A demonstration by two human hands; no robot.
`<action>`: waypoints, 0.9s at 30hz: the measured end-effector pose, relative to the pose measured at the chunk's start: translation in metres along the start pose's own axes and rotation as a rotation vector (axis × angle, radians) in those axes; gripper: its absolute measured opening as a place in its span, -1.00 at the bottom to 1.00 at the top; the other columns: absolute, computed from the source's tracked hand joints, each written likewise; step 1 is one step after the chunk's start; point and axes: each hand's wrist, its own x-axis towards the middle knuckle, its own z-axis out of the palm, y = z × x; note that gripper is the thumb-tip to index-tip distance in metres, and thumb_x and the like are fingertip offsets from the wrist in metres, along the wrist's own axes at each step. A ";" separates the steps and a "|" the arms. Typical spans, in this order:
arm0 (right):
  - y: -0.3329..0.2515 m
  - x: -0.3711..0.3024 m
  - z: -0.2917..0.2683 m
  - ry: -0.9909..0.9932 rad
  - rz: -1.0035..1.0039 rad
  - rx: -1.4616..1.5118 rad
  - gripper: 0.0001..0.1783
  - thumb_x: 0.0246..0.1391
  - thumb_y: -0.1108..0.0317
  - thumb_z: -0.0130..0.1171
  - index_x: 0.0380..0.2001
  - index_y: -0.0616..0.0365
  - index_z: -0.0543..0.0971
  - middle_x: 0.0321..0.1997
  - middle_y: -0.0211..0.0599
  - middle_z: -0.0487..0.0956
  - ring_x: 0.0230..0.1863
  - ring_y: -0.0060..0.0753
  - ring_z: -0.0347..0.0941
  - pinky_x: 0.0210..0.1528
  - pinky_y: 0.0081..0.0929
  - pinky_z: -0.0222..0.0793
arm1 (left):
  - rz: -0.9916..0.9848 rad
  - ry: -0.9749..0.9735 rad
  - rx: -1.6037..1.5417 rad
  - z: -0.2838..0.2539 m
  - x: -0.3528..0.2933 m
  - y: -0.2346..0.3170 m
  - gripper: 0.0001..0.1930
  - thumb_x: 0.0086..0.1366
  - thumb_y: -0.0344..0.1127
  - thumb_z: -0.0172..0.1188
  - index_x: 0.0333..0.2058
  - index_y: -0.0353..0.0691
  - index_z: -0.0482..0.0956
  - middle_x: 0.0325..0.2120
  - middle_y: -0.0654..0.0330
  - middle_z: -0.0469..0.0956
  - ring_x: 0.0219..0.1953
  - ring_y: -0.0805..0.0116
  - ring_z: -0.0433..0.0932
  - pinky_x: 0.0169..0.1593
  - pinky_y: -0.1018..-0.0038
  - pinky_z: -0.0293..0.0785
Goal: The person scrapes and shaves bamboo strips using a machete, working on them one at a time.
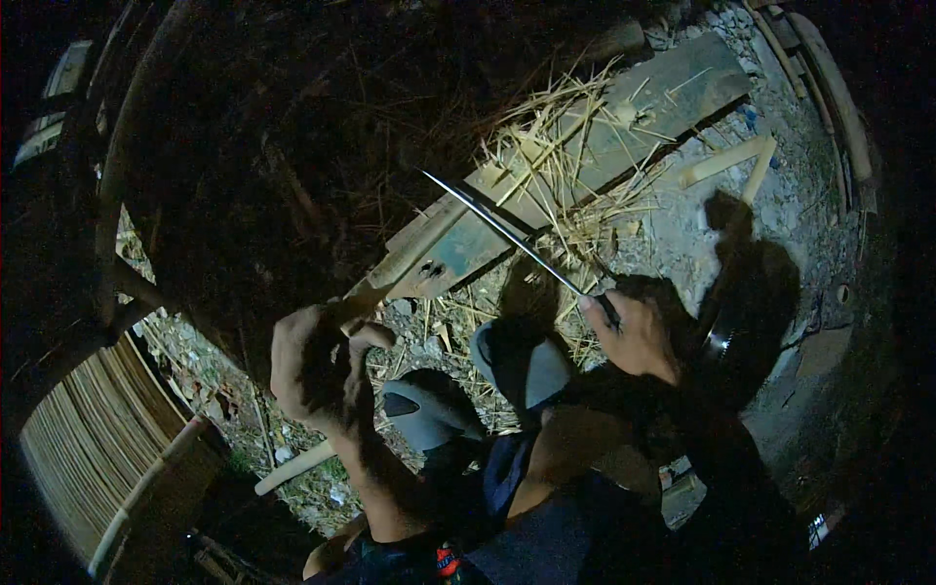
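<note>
Grey-green plank, dark-blotched near its left end; straw-yellow slivers on it, silvery blade over it, grey shoes below it, brown-striped slats left of it.

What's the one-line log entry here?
left hand: holds narrow strip | right hand: grips long-bladed knife | plank: straw-coloured slivers on top

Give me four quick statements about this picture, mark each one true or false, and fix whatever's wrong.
1. The right hand grips a knife. True.
2. The blade's tip points to the picture's lower right. False: it points to the upper left.
3. Straw-like shavings lie on the board. True.
4. A row of thin slats stands at the picture's upper right. False: the slats are at the lower left.
</note>
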 end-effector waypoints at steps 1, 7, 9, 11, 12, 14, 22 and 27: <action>-0.002 0.000 -0.001 -0.002 -0.003 0.002 -0.54 0.22 0.03 0.07 -0.50 0.25 0.48 -0.74 -0.03 0.31 -0.68 0.05 0.32 -0.56 -0.15 0.23 | 0.000 0.001 0.004 0.002 0.005 0.002 -0.70 0.03 -0.51 0.39 -0.24 -0.42 0.55 -0.25 -0.05 0.59 -0.30 0.20 0.60 -0.27 0.42 0.53; -0.044 0.001 -0.010 -0.046 -0.166 0.159 -0.53 0.17 -0.03 0.11 -0.52 0.22 0.48 -0.72 -0.07 0.35 -0.69 -0.05 0.38 -0.56 -0.17 0.28 | -0.219 0.121 -0.055 0.011 0.008 0.019 -0.91 0.19 -0.54 0.26 -0.33 -0.40 0.57 -0.34 0.09 0.63 -0.37 0.38 0.60 -0.23 0.49 0.54; -0.064 0.000 -0.016 -0.075 -0.308 0.223 -0.51 0.13 -0.07 0.16 -0.51 0.21 0.50 -0.72 -0.15 0.38 -0.69 -0.16 0.42 -0.57 -0.22 0.34 | -0.237 0.126 -0.011 0.009 0.009 0.019 -0.92 0.20 -0.54 0.25 -0.32 -0.40 0.58 -0.36 0.10 0.63 -0.37 0.40 0.59 -0.22 0.49 0.54; -0.057 -0.001 -0.010 -0.037 -0.415 0.234 -0.49 0.09 -0.09 0.19 -0.51 0.21 0.50 -0.72 -0.20 0.40 -0.69 -0.20 0.42 -0.58 -0.30 0.35 | -0.257 0.130 0.021 0.013 0.011 0.022 -0.93 0.22 -0.54 0.23 -0.32 -0.40 0.59 -0.39 0.12 0.63 -0.38 0.42 0.59 -0.21 0.49 0.54; -0.060 0.000 -0.011 -0.008 -0.380 0.236 -0.51 0.10 -0.07 0.20 -0.50 0.22 0.50 -0.72 -0.19 0.40 -0.70 -0.19 0.41 -0.59 -0.30 0.35 | -0.283 0.128 0.023 0.016 0.011 0.022 -0.93 0.22 -0.54 0.24 -0.31 -0.39 0.59 -0.42 0.13 0.63 -0.38 0.43 0.58 -0.21 0.49 0.54; -0.047 0.007 0.002 -0.063 -0.251 0.156 -0.56 0.12 0.01 0.21 -0.47 0.25 0.51 -0.73 -0.17 0.39 -0.71 -0.17 0.40 -0.59 -0.33 0.34 | -0.309 0.127 0.038 0.015 0.010 0.022 -0.92 0.21 -0.53 0.25 -0.31 -0.38 0.59 -0.44 0.14 0.63 -0.38 0.44 0.58 -0.20 0.50 0.54; -0.041 0.010 0.009 0.050 -0.226 0.163 -0.52 0.14 -0.03 0.17 -0.49 0.24 0.50 -0.73 -0.07 0.43 -0.72 -0.01 0.42 -0.63 -0.22 0.30 | -0.357 0.193 -0.054 0.012 0.005 0.011 -0.93 0.21 -0.52 0.26 -0.35 -0.38 0.57 -0.44 0.16 0.61 -0.41 0.49 0.52 -0.24 0.51 0.48; -0.017 0.020 0.016 -0.092 0.003 0.110 -0.53 0.05 -0.05 0.25 -0.45 0.20 0.51 -0.63 0.01 0.51 -0.62 0.13 0.47 -0.59 -0.10 0.34 | -0.352 0.155 -0.041 0.011 0.000 0.005 -0.95 0.23 -0.52 0.24 -0.36 -0.38 0.55 -0.44 0.17 0.60 -0.39 0.49 0.54 -0.23 0.49 0.53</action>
